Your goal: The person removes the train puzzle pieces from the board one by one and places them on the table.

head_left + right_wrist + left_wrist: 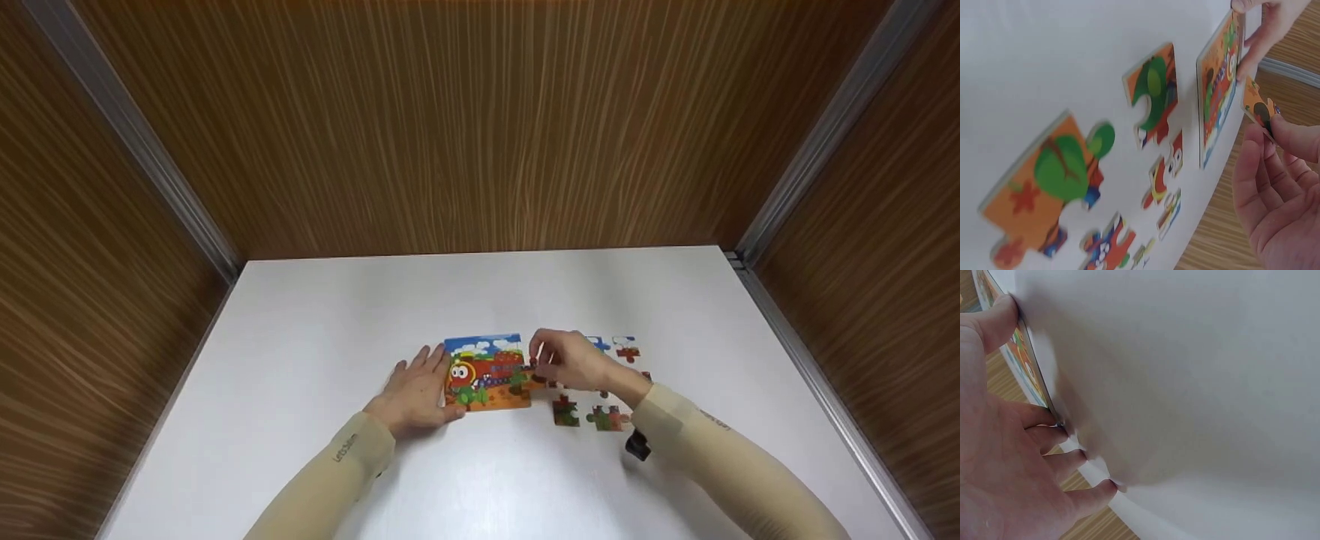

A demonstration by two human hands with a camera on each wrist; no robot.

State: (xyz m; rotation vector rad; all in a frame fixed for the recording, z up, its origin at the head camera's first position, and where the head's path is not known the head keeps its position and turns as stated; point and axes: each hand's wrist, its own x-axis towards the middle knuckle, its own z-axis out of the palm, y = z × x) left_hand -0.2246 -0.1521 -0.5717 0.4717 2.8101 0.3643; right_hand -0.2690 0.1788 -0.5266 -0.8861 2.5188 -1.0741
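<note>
A colourful picture board [487,369] with a smiling red train and blue sky lies flat on the white table. My left hand [414,394] rests along its left side with fingers spread, the thumb at the lower left corner; in the left wrist view the thumb and fingers touch the board's edge. To the right of the board, my right hand [576,360] pinches a puzzle piece [1258,107] between thumb and fingers. That piece is orange with a dark patch, held off the table in the right wrist view. Several loose jigsaw pieces [1061,174] lie beneath and around the right hand.
Among the loose pieces are a green one [566,412], an orange-green one [606,418] and a cloud one [626,349]. My right forearm partly covers others. Wood-grain panels [480,127] enclose the white table [337,315] at the back and both sides.
</note>
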